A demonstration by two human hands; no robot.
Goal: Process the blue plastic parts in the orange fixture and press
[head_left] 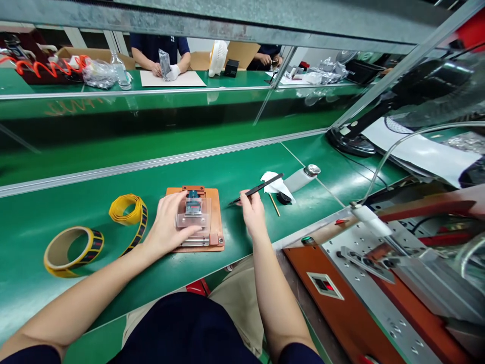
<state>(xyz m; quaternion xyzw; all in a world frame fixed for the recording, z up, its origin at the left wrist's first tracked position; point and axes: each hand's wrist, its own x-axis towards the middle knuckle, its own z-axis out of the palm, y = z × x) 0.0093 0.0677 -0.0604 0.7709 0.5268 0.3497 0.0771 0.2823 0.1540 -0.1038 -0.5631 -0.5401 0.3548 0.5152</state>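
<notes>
My left hand [168, 222] grips the clear plastic plate [189, 221] on a brown fixture [214, 215], fingers at its far left edge and thumb across the near side. A small dark blue-grey part with a printed face [193, 205] sits in the fixture. To the right, my right hand [253, 215] is closed on black tweezers [261, 186]. Their tips point left toward the fixture, apart from it. Whether the tips hold anything is too small to tell.
A yellow label roll [74, 252] lies on the left, its strip leading to a smaller coil [127, 210]. A bottle with a metal top [303, 177], white cloth [271, 181] and thin brass rod [275, 205] lie right. A machine [379, 273] borders the right; co-workers sit across.
</notes>
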